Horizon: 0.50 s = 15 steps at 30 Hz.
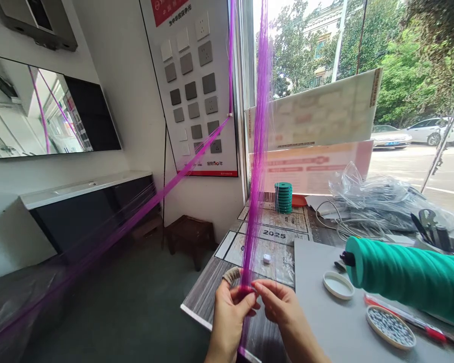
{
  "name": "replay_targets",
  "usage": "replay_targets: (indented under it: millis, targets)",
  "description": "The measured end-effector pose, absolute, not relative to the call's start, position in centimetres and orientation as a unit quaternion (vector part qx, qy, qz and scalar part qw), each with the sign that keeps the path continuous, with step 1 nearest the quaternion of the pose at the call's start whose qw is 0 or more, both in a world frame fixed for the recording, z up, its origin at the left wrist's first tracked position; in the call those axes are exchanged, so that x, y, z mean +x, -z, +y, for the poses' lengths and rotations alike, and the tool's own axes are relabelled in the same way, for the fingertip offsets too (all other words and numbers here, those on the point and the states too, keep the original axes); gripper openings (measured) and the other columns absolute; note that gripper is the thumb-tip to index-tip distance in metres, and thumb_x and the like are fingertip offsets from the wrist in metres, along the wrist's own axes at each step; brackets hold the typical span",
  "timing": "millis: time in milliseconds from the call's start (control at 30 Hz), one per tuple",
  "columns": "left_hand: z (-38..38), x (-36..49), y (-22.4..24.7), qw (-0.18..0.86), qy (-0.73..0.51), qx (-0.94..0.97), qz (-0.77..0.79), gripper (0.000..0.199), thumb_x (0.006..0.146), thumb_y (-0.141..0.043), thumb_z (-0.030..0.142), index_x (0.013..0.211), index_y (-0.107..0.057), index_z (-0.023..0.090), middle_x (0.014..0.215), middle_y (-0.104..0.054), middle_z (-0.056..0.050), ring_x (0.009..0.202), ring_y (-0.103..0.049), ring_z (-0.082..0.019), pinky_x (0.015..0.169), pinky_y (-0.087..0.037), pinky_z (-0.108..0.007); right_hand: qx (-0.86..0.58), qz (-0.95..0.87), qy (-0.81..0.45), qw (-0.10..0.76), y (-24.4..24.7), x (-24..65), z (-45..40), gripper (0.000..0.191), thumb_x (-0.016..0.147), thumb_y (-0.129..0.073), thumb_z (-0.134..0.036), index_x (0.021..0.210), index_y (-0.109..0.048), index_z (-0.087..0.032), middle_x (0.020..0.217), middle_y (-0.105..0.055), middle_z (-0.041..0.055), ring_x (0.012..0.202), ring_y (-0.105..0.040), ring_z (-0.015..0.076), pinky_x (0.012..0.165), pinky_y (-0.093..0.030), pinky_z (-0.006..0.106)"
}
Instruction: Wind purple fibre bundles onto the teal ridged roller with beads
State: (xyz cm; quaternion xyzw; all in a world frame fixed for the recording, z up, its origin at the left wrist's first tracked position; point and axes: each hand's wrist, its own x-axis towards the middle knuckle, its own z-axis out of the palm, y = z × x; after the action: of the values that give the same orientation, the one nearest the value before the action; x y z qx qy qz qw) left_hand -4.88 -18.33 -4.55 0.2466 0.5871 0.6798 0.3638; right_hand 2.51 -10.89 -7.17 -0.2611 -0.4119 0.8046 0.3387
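Observation:
A long bundle of fine purple threads [260, 126] hangs from above and runs down between my hands. My left hand [229, 315] is closed around the bundle, and a tan ribbed wrap [231, 275] covers one of its fingertips. Close against the bundle's right side, my right hand [285, 307] pinches with thumb and forefinger; what it holds looks like a thin thread, mostly hidden by the fingertips. Just beyond my hands, a small white block [267, 258] rests on a printed 2025 sheet [300, 235].
Another purple strand [181, 174] slants across the left side. A large green thread spool [408, 275], a white ring [338, 285], a dish of grey beads [390, 326] and a red brush lie to the right. Stacked green spools [283, 197] and plastic bags [386, 196] are by the window.

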Motion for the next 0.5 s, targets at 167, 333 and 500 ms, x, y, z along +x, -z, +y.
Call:
replay_targets:
  millis: [167,333,500]
  targets:
    - [-18.4,-4.9,4.7,0.349,-0.681,0.240,0.598,0.052,0.064,-0.066,0.017,0.109,-0.042,0.012,0.073,-0.059,-0.001,0.058,-0.055,-0.008,0.056,-0.042,-0.020,-0.272,-0.413,-0.797,0.347,8.1,2.4,-10.9,0.053,0.040,-0.077,-0.054,0.067,-0.066,-0.010,0.035,-0.032,-0.0094,0.036,-0.017,0.0009,0.040,-0.009,0.020]
    - [-18.3,-5.1,4.6,0.344,-0.695,0.246,0.581,0.054,0.064,-0.065,0.016,0.110,-0.039,0.015,0.073,-0.058,0.001,0.065,-0.056,-0.010,0.063,-0.045,-0.021,-0.285,-0.414,-0.786,0.360,9.1,2.0,-10.6,0.049,0.045,-0.075,-0.053,0.068,-0.065,-0.011,0.037,-0.030,-0.0099,0.037,-0.017,0.0018,0.040,-0.010,0.019]
    - [-18.4,-5.5,5.1,0.349,-0.683,0.276,0.579,0.053,0.063,-0.065,0.014,0.109,-0.040,0.015,0.068,-0.054,0.004,0.062,-0.052,-0.007,0.061,-0.044,-0.019,-0.255,-0.379,-0.806,0.377,8.3,2.7,-11.2,0.031,0.055,-0.071,-0.041,0.061,-0.054,-0.016,0.046,-0.041,-0.0072,0.039,-0.026,0.0038,0.040,-0.018,0.019]
